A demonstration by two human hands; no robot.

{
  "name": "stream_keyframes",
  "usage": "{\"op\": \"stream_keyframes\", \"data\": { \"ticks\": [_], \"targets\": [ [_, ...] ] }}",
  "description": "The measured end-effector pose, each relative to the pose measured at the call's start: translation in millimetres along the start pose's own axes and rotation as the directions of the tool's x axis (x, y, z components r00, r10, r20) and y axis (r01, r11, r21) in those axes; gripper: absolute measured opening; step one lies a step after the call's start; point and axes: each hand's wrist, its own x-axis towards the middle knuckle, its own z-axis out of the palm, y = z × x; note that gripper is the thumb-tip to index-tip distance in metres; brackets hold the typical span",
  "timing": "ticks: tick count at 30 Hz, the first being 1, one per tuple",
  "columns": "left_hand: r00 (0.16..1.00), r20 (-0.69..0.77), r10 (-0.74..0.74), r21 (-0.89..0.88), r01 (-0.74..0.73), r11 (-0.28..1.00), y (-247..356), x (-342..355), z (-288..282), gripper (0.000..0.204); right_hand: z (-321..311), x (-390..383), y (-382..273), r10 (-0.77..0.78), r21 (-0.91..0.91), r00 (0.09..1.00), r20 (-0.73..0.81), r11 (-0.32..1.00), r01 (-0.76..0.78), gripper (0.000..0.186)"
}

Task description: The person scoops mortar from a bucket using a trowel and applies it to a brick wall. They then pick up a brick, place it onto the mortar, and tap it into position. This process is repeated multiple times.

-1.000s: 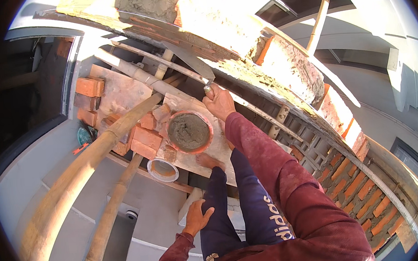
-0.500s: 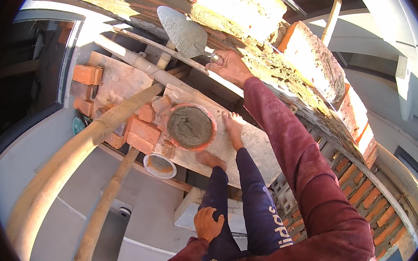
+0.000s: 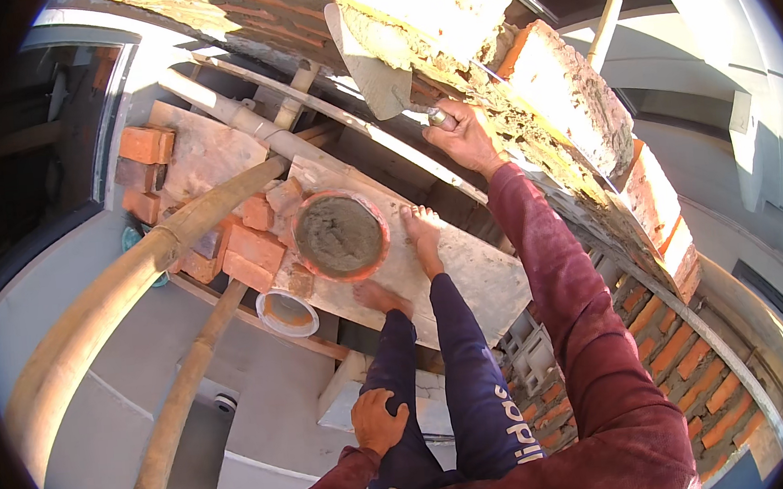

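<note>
My right hand (image 3: 466, 136) grips the handle of a trowel (image 3: 371, 76). The grey, leaf-shaped blade is tilted against the edge of the brick wall (image 3: 574, 106), where wet mortar (image 3: 513, 97) lies along the top course. Down on my left thigh, my left hand (image 3: 379, 422) rests with its fingers loosely spread and nothing in it. Between the wall and the bamboo poles, a round reddish tub (image 3: 381, 256) stands by my feet on the plank, with grey mortar (image 3: 340, 235) inside.
Bare feet stand on a wooden plank (image 3: 468, 284) of a raised scaffold, with gaps beside it. Thick bamboo poles (image 3: 136, 274) cross at the left. Loose red bricks (image 3: 253, 255) and a white bucket (image 3: 287, 313) sit near the tub. A string runs along the wall.
My right hand has moved rightward with the trowel, and its blade has turned from facing up to tilted against the mortar edge. My left hand stays on the thigh. The view has shifted slightly.
</note>
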Motion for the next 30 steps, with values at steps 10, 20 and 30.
{"op": "stream_keyframes", "data": {
  "ticks": [10, 20, 30],
  "targets": [
    [1.0, 0.013, -0.016, -0.052, 0.017, 0.998, -5, -3, 3, 0.037, -31, -47, -15, 0.025, -0.357, 0.999, -0.043, 0.933, -0.038, 0.018],
    [1.0, -0.005, -0.006, -0.054, 0.005, 0.999, -10, -7, -1, 0.037, -46, -125, -71, 0.004, -0.789, 0.976, -0.217, 0.588, -0.178, 0.025],
    [0.994, -0.102, -0.034, -0.658, -0.042, 0.752, 82, 110, -62, 0.05, -88, -192, -231, 0.028, -0.741, 0.961, -0.277, 0.63, -0.232, 0.033]
  ]
}}
